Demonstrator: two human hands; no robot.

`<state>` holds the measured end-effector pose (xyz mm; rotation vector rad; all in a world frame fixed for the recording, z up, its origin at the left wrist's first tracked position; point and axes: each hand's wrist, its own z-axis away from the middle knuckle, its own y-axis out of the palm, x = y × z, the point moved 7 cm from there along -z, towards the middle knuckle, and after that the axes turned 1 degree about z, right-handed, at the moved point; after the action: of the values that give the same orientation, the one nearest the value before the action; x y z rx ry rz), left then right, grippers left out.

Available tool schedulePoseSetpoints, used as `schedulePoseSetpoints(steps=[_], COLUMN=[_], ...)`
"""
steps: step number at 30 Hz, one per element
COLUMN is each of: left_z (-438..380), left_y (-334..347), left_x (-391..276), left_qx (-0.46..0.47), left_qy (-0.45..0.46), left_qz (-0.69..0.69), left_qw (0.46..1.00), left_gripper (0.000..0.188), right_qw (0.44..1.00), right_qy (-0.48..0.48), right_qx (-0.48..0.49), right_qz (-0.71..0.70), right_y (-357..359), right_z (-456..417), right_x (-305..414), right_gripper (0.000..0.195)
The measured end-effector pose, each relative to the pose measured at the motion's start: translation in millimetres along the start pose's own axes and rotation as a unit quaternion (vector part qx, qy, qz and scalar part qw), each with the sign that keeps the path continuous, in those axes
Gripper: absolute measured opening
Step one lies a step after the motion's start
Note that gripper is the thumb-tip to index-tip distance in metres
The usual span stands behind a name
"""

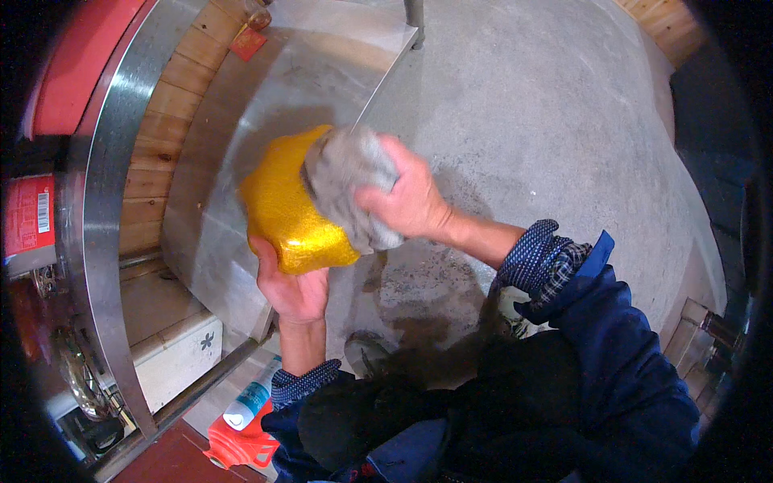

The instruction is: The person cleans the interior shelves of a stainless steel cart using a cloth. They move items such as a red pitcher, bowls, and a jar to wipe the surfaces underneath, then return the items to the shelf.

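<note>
My left hand (294, 284) supports a shiny golden-yellow object (290, 199) from below, its thumb against the near side. The object has rounded lobes and a textured surface; what it is exactly I cannot tell. In my right hand (406, 192) is a bunched grey cloth (341, 181), slightly blurred, pressed against the object's right side. The cloth hides that side and part of its top. Both are held up in front of me, above the floor and a metal sheet or low shelf.
A metal-edged shelf (99, 181) with packages curves along the left. Below it stand a white box (178, 362), a spray can (250, 395) and a red plastic container (241, 438). A metal surface (284, 78) with a leg lies ahead, over the concrete floor (543, 151).
</note>
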<state>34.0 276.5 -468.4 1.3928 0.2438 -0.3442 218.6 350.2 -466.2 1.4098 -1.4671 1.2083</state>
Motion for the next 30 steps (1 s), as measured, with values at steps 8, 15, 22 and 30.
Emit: schedulePoseSetpoints(steps=[8, 15, 22, 30], left_z=[12.5, 13.4, 18.5, 31.0], left_y=[-7.3, -19.1, -10.6, 4.6], left_x=[10.6, 7.7, 43.1, 28.5], left_qx=[0.029, -0.050, -0.035, 0.055], left_qy=[-0.087, -0.057, -0.107, -0.155], left_qz=[-0.047, -0.230, -0.433, -0.642], left_qw=[0.995, 0.970, 0.894, 0.749], left_gripper=[0.054, 0.056, 0.047, 0.046], right_qw=[0.978, 0.981, 0.965, 0.986], right_qy=[0.145, 0.116, -0.180, 0.149], right_qx=[-0.135, -0.097, 0.134, -0.007], right_qz=[-0.070, -0.125, 0.137, -0.071], right_y=[-54.6, -57.4, 7.5, -20.5], right_z=[-47.0, -50.3, -9.7, -42.5], right_x=[-48.0, -8.1, 31.3, -10.1], right_gripper=[0.034, 0.033, 0.055, 0.029])
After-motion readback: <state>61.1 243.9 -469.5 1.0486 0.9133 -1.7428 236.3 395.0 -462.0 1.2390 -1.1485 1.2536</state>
